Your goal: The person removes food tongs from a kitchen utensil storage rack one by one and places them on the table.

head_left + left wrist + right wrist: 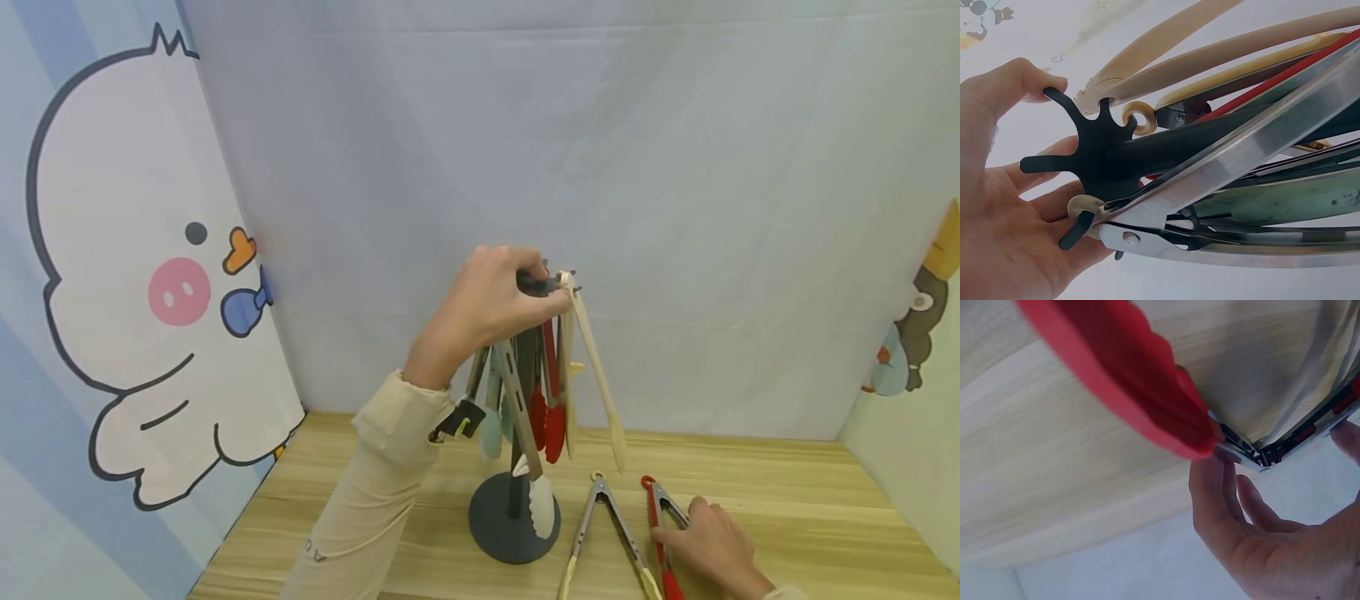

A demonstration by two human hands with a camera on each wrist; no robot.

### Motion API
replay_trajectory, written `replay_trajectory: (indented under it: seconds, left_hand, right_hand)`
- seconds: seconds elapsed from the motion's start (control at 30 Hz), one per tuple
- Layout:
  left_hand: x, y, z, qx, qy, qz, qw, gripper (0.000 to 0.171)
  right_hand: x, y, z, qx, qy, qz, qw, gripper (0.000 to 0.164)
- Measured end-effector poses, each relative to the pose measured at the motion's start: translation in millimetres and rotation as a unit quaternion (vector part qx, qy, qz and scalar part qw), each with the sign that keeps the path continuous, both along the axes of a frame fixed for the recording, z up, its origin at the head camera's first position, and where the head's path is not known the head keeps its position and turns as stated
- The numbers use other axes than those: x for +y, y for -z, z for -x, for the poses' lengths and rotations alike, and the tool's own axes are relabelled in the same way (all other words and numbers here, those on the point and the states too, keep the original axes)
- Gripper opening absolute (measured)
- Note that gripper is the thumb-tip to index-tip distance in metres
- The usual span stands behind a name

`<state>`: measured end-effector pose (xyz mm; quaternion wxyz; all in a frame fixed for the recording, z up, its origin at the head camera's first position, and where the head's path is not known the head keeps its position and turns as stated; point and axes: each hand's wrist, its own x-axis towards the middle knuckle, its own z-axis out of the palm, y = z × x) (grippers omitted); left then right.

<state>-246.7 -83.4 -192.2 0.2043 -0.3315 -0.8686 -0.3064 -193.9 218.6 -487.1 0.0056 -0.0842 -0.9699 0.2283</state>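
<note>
Clasping the stand is the left grip; the right grip pinches red tongs, tabletop running right to its edge.

No writing can be read for certain. The left sleeve carries a few small dark marks on its forearm that look like letters, one perhaps an "A", but they are too small and creased to make out. A yellow shape printed at the right bears a faint, illegible mark.
</note>
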Motion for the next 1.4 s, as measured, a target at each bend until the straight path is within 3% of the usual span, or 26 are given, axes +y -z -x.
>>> replay_trajectory:
  seconds: [0.3, 0.53, 0.8, 1.03, 1.4]
  left_hand:
    - [1, 0.2, 1.2, 0.002, 0.002, 0.000, 1.0000, 0.016]
    - [0, 0.5, 2.5, 0.006, 0.002, -0.002, 1.0000, 0.016]
    - [-2, 0.9, 4.1, -0.001, 0.007, -0.006, 1.0000, 0.016]
    - [-3, 1.9, 5.1, -0.008, 0.007, -0.009, 0.9999, 0.020]
    - [-2, 0.4, 3.2, -0.013, 0.008, 0.001, 0.9999, 0.026]
  right_hand:
    - [1, -8.6, 1.9, -0.012, -0.023, 0.012, 1.000, 0.064]
    - [-4, -28.8, 6.2, 0.067, -0.049, 0.041, 0.996, 0.051]
    - [-8, -58.1, 10.9, 0.117, -0.054, 0.078, 0.989, 0.043]
    - [-17, -82.4, 8.7, 0.173, -0.061, 0.119, 0.976, 0.038]
    - [-45, -115.1, -0.6, 0.302, -0.060, 0.148, 0.940, 0.035]
